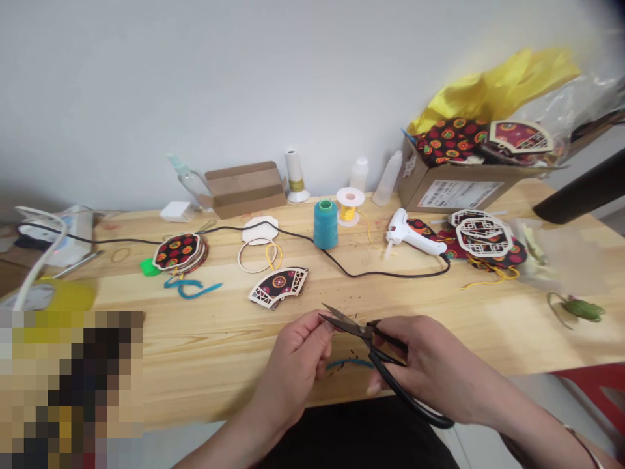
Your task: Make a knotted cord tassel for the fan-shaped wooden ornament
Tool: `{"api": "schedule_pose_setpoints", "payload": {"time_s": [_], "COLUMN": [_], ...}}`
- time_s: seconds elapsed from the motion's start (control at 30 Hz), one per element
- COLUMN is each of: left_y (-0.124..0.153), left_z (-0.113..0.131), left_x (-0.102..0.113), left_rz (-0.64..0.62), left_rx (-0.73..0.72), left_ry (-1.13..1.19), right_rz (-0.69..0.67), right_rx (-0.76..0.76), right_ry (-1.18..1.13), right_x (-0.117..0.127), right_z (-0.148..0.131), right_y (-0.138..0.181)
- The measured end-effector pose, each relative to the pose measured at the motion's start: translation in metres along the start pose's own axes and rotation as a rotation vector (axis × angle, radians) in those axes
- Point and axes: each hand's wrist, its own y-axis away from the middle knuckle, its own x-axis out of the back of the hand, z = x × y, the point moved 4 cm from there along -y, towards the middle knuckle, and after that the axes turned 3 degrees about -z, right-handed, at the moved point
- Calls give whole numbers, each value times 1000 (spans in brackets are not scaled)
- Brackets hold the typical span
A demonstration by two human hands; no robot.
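In my right hand is a pair of black-handled scissors, its blades parted and pointing left. The blade tips reach the pinched thumb and forefinger of my left hand. A blue cord runs from the curled fingers of my left hand toward my right hand, below the scissors. Whatever sits right at the left fingertips is too small to make out. Just beyond my hands lies a fan-shaped ornament with a pale wooden frame, patterned fabric and a yellow loop.
A teal thread spool stands mid-table. To its right lies a white glue gun, its black cable crossing the table. Stacked fabric pieces are at left, wooden lattice pieces at right. A cardboard box holds more ornaments.
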Motion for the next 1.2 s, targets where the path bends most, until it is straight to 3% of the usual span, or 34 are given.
{"api": "schedule_pose_setpoints", "payload": {"time_s": [0.5,0.67,0.73,0.87,1.03,1.2], "left_y": [2,-1,-1,-2,-1,1], "left_z": [0,2,1,0,0,2], "left_x": [2,7,8,9,5,2], "left_rz": [13,90,86,71,7,-29], "left_rx": [7,15,24,53,98,68], "left_ry": [21,96,147,233,331,312], "right_rz": [-2,-130,-83,39,95,255], "right_rx": [17,139,118,-44,-243,-190], "right_ry": [-4,111,244,529,596,625], "right_x": [1,4,11,30,56,77], "right_z": [-1,-13,-2,47,99,120], "right_y": [3,19,25,35,46,50]}}
